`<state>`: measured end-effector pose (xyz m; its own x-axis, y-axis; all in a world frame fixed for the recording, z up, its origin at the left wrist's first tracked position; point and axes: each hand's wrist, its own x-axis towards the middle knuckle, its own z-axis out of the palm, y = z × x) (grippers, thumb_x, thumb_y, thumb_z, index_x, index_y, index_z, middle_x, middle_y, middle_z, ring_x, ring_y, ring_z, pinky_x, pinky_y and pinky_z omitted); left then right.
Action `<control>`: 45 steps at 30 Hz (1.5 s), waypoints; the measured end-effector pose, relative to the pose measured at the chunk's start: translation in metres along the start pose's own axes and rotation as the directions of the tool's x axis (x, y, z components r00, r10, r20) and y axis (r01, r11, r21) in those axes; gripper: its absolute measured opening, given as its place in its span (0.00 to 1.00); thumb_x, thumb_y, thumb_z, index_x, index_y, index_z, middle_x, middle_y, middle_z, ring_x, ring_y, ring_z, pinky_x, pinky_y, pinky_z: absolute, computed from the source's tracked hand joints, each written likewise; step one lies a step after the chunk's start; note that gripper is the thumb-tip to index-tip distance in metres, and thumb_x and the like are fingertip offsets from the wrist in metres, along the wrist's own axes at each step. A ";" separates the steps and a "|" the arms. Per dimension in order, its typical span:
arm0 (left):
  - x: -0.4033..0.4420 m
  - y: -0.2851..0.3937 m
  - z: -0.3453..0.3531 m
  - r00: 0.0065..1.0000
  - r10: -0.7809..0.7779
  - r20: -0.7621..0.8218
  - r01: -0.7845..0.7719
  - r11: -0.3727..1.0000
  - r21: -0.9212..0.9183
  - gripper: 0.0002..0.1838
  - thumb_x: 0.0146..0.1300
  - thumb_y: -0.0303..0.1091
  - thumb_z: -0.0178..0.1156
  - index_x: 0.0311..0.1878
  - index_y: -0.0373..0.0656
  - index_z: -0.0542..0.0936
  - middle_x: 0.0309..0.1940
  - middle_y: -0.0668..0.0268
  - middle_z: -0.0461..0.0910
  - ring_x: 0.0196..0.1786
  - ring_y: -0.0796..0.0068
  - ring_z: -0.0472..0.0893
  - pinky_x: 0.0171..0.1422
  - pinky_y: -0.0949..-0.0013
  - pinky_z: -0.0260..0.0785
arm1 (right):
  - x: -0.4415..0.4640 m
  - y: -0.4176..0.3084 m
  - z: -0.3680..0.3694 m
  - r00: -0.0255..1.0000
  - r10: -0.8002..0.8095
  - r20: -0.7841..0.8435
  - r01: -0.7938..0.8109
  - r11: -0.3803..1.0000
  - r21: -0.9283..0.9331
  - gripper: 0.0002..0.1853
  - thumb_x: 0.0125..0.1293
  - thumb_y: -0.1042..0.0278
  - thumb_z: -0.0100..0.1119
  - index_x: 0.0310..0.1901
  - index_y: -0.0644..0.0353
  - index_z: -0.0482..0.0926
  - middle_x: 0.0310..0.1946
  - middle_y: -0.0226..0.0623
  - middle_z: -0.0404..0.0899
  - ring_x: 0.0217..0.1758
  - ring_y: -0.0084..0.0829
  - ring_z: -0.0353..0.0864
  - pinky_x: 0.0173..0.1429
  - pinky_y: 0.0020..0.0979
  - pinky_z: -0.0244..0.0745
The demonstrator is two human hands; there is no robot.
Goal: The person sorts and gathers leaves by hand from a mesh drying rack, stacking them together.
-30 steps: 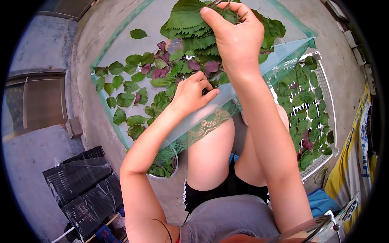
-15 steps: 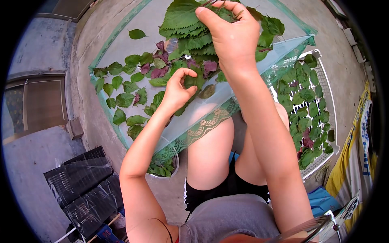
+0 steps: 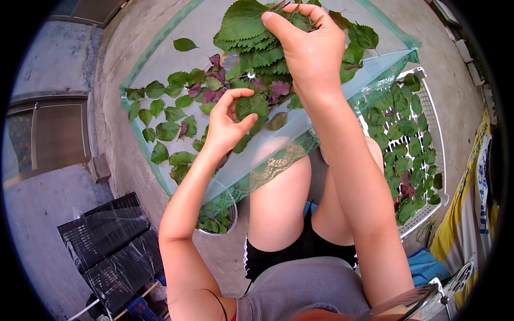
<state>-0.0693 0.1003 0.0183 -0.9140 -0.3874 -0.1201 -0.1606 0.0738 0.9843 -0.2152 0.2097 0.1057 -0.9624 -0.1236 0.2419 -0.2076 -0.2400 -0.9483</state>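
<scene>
Stack (image 3: 243, 24) of green leaves: in R hand (image 3: 316, 53), thumb clamped on top nr the stems, leaf tips fanned out L of the grip. Thick, loose-edged, so if thumb eases, outer leaves could slide off & scatter; too hard a pinch might bruise them. L hand (image 3: 225, 123) is below & L of that grip, thumb & fingertips apart; a leaf (image 3: 251, 104) shows in the gap, can't tell if touched. Purple leaves (image 3: 279, 90) lie just under R hand, so a slip could mix colours. Net (image 3: 160, 59) slants over the knees; a leg shift might tip stuff toward bucket (image 3: 234, 214).
</scene>
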 end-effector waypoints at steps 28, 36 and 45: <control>0.021 0.070 0.010 0.698 0.638 -0.326 -0.494 0.758 0.426 0.19 0.66 0.26 0.56 0.61 0.38 0.74 0.50 0.65 0.73 0.48 0.81 0.71 0.56 0.79 0.62 | -0.004 0.011 0.005 0.901 0.172 0.398 -0.263 0.946 0.187 0.16 0.49 0.63 0.74 0.33 0.64 0.78 0.28 0.31 0.80 0.31 0.16 0.74 0.36 0.22 0.71; 0.032 0.083 -0.003 0.636 0.722 -0.271 -0.579 0.679 0.451 0.16 0.66 0.27 0.55 0.56 0.35 0.77 0.56 0.61 0.72 0.55 0.73 0.74 0.58 0.71 0.67 | -0.002 0.016 0.005 0.938 0.206 0.278 -0.266 0.943 0.199 0.15 0.48 0.71 0.73 0.35 0.62 0.76 0.29 0.31 0.79 0.31 0.17 0.76 0.37 0.21 0.72; 0.080 -0.038 -0.054 0.949 -0.027 -0.314 0.134 0.937 0.323 0.13 0.63 0.30 0.59 0.49 0.39 0.80 0.39 0.66 0.82 0.40 0.78 0.81 0.43 0.77 0.72 | 0.006 0.010 0.006 0.934 0.348 0.077 -0.325 0.745 0.583 0.11 0.56 0.81 0.65 0.37 0.60 0.73 0.34 0.32 0.77 0.35 0.21 0.76 0.41 0.22 0.73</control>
<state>-0.1159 0.0167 -0.0215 -0.7460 -0.6585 -0.0997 -0.3929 0.3143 0.8642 -0.2222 0.2011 0.0990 -0.9580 -0.2728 -0.0885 0.2606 -0.6996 -0.6653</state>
